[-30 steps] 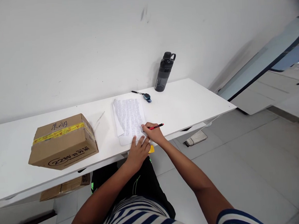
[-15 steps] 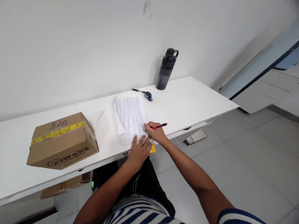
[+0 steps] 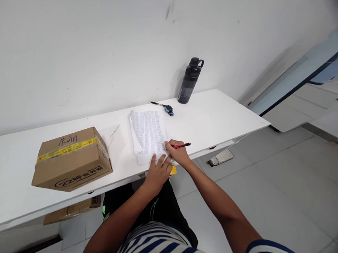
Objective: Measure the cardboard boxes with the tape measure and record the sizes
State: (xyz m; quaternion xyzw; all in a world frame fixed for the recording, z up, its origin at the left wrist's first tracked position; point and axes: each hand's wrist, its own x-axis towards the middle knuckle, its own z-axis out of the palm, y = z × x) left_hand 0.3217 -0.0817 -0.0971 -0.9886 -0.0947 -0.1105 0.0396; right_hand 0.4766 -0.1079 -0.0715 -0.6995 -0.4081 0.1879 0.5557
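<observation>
A sheet of paper (image 3: 149, 131) covered in columns of small handwriting lies near the front edge of the white table, its left side curled over. My left hand (image 3: 157, 173) rests with fingers spread on the paper's lower edge. At the lower right corner of the sheet, my right hand (image 3: 176, 152) is closed around a red and black pen (image 3: 182, 145). The pen slants with its back end to the right, and its tip is hidden by my fingers.
Left of the paper stands a taped cardboard box (image 3: 70, 159). Behind it to the right are a dark wristwatch (image 3: 168, 110), a black pen (image 3: 157, 103) and a dark water bottle (image 3: 189, 81) by the wall. The white table (image 3: 220, 119) ends at the right.
The view has shifted slightly, so everything sits a little lower and to the right. Both hands keep nearly the same places on the paper, and the right still grips the pen.
</observation>
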